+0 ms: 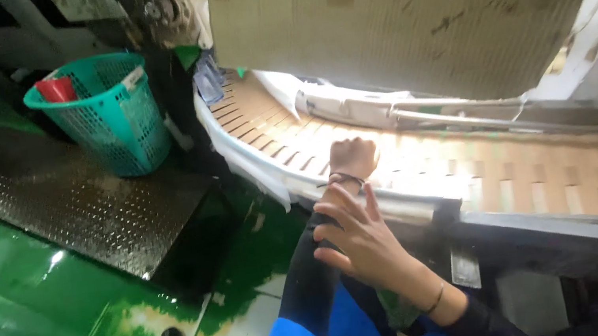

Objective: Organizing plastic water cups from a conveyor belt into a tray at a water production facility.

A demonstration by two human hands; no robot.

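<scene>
**Hands at the curved slat conveyor**

Head view: the left hand [352, 158] is seen at the centre, fingers curled together into a fist, resting on the curved tan slatted conveyor belt [474, 164]. The right hand [361, 234], at 6 o'clock from it, is laid with fingers spread on the left forearm's black sleeve [307, 270]; the fabric is judged soft and pliable, best pinched near the cuff. At 10 o'clock a teal plastic mesh basket [110, 114] holds a red object [56, 90].
</scene>
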